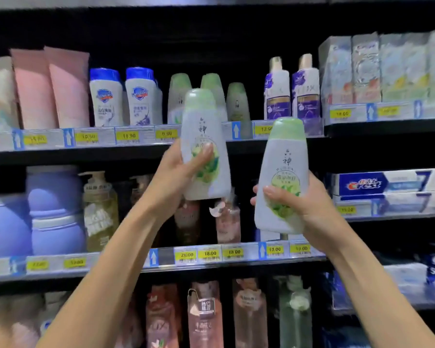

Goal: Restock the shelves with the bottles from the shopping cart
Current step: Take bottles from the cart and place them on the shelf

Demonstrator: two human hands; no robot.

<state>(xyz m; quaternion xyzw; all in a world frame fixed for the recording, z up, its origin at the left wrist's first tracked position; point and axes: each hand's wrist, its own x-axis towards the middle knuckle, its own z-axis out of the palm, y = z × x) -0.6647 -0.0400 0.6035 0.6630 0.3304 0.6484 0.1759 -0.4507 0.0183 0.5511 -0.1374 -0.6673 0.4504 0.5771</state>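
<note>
My left hand (pixel 180 172) grips a white bottle with a green cap (pixel 201 121), held upright in front of the upper shelf edge (pixel 141 146). My right hand (pixel 301 199) grips a second bottle of the same kind (pixel 284 156), upright and lower, to the right. On the upper shelf behind them stand three matching green-capped bottles (pixel 237 101). The shopping cart is out of view.
On the upper shelf are pink tubes (pixel 50 89), blue-capped bottles (pixel 124 96), purple bottles (pixel 291 91) and boxed goods (pixel 387 69). The middle shelf holds purple containers (pixel 53 209), pump bottles (pixel 99 209) and toothpaste boxes (pixel 384 187). Pink and clear bottles (pixel 204 315) fill the lowest shelf.
</note>
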